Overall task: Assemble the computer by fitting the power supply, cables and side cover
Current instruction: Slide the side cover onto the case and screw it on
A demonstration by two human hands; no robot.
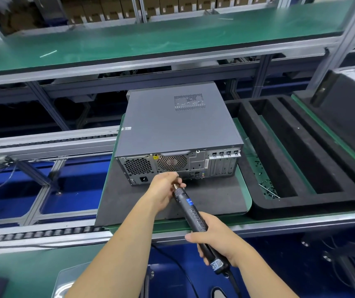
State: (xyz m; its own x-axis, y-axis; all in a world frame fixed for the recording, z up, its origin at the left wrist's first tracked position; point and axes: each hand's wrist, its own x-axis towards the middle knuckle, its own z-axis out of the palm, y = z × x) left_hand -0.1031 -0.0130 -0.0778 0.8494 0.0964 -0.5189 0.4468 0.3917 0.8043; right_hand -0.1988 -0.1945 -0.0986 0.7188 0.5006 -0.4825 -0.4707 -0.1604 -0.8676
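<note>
A grey computer case [172,125] lies on its side on a dark foam pad [211,196], rear panel towards me, side cover on top. The power supply [139,168] shows at the rear left with its fan grille and socket. A black electric screwdriver [190,208] points at the lower rear panel. My right hand [217,239] grips its handle. My left hand [164,190] pinches the tool's metal tip just in front of the rear panel; the bit is hidden by its fingers.
A black foam tray [301,155] with long slots stands to the right, loose black screws [266,186] beside it. A roller conveyor [43,143] runs on the left. A green shelf [150,39] spans above. The screwdriver's cable [234,280] hangs near my right wrist.
</note>
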